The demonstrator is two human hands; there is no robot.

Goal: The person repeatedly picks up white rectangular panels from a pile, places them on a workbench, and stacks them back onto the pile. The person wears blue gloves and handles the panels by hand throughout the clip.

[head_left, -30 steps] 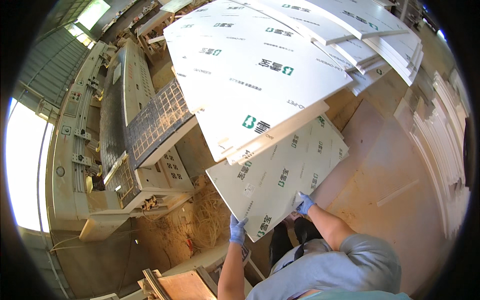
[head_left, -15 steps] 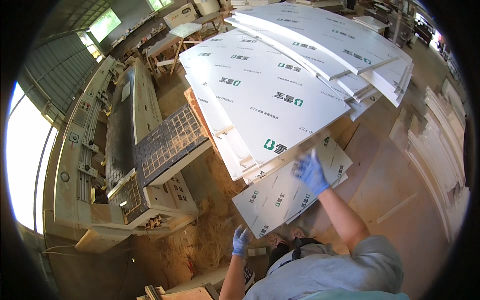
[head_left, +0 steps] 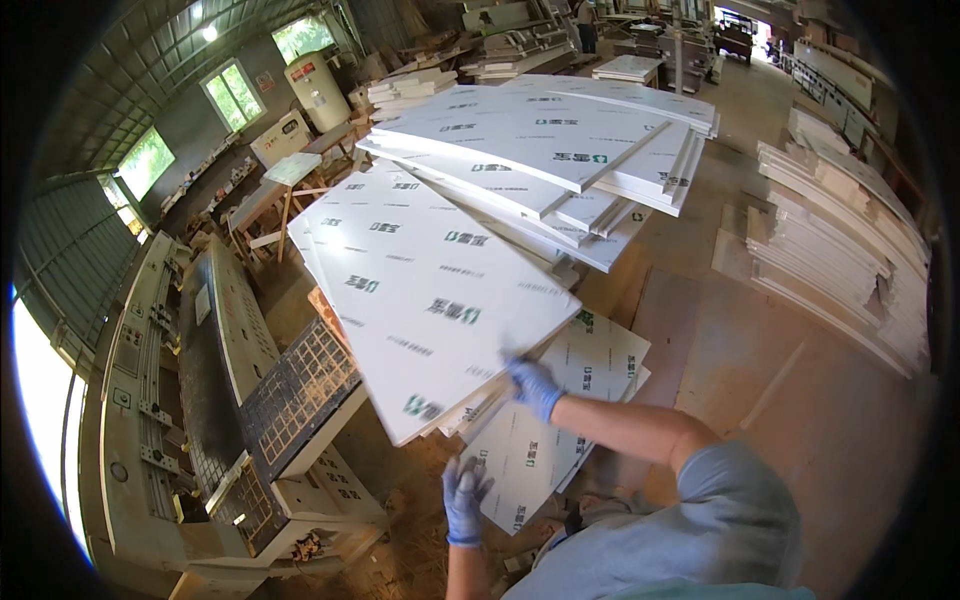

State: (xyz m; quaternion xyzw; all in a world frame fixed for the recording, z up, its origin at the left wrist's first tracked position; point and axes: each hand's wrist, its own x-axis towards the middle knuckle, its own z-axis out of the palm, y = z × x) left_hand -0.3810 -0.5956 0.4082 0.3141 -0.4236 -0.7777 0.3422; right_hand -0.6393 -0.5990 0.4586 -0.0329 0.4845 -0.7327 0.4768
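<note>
My right hand (head_left: 535, 388), in a blue glove, is at the near right edge of a large white panel (head_left: 425, 285) marked with printed patterns. Its fingers close on that edge, slightly blurred. The panel lies tilted across the pile, its near left corner hanging over the floor. Left of the lower panel, my left hand (head_left: 465, 500), also gloved, is raised with loosely bent fingers apart and nothing visible in it. Beneath the right forearm, a lower white panel (head_left: 545, 440) rests close to my feet.
A fanned stack of white panels (head_left: 520, 130) rises behind. On the left stands a long machine (head_left: 215, 340) with a black gridded table (head_left: 300, 395). More boards (head_left: 820, 260) are piled at the right. A light tank (head_left: 318, 90) and a distant person (head_left: 587, 25) appear at the back.
The view has tilted up and turned. My right hand has come onto the large panel's edge, and that panel has shifted left, away from the stack. The left hand has risen slightly relative to my body.
</note>
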